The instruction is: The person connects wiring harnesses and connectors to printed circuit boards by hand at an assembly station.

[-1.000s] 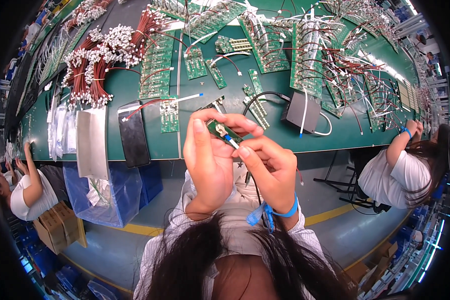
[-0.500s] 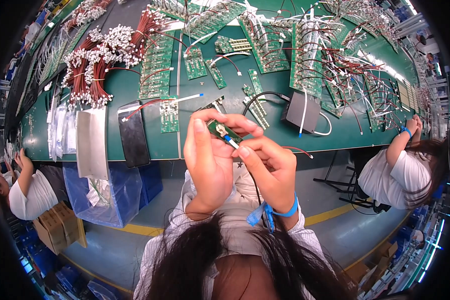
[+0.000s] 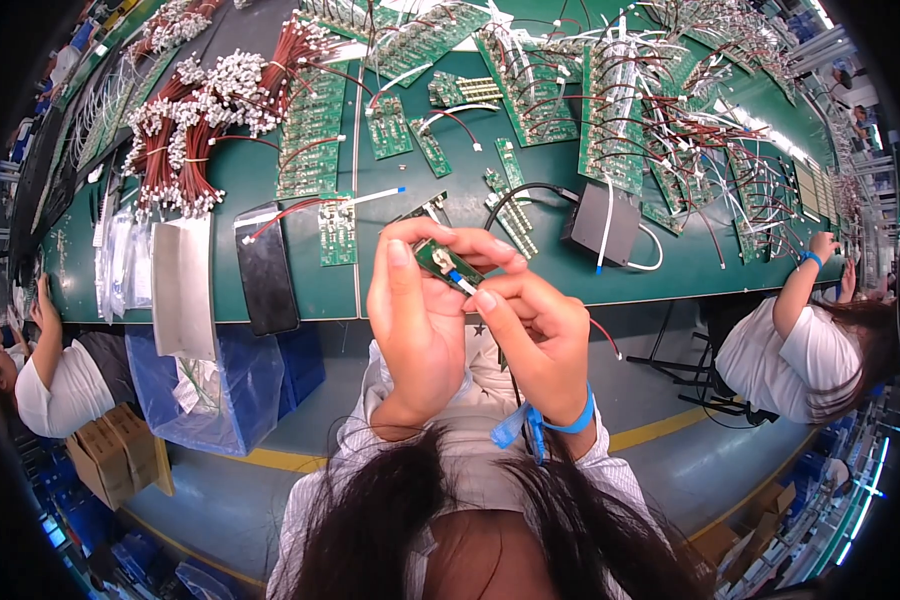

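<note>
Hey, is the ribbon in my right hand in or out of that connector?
Cannot tell: the ribbon has its blue end at the connector on the board, but the detail is too small to show whether it's inserted.

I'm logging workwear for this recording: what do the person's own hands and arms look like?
The left hand and right hand wear no gloves. The sleeves are whitish with fine stripes. On the right is a bright blue wristband with a loose blue end; none shows on the left.
</note>
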A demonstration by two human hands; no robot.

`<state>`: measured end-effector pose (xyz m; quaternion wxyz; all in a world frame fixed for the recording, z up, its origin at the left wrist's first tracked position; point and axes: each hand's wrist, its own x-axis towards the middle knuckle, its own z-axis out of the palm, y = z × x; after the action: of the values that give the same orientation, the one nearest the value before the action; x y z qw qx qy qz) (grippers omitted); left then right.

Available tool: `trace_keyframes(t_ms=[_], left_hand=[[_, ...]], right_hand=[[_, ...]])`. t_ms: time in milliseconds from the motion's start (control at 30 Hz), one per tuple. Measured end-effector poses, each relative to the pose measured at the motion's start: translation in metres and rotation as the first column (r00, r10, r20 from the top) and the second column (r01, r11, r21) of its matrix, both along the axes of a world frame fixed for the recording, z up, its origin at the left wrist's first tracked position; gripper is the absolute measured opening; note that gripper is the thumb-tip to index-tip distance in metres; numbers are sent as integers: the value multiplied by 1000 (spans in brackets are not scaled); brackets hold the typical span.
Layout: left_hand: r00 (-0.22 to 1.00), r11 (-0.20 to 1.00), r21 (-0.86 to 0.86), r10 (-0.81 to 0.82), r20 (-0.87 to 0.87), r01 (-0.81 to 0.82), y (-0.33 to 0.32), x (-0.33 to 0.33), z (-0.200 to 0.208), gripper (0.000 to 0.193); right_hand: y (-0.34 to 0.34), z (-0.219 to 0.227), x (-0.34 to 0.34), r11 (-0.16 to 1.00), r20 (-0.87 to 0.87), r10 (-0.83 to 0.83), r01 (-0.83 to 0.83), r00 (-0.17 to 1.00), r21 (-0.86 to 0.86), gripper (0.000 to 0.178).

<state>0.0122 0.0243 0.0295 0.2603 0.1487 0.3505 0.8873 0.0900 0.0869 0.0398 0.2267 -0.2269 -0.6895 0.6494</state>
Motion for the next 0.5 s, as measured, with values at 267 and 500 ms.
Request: trace_keyframes(t_ms=[267, 500], left_hand=[[996, 999, -27, 28, -84, -31, -1, 1, 3, 32], [995, 998, -31, 47, -86, -50, -1, 2, 3, 30]], right_hand=[[-2, 2, -1, 999, -4, -1, 2, 1000, 41, 5], [-7, -5, -5, 989, -48, -78, 83, 996, 121, 6]])
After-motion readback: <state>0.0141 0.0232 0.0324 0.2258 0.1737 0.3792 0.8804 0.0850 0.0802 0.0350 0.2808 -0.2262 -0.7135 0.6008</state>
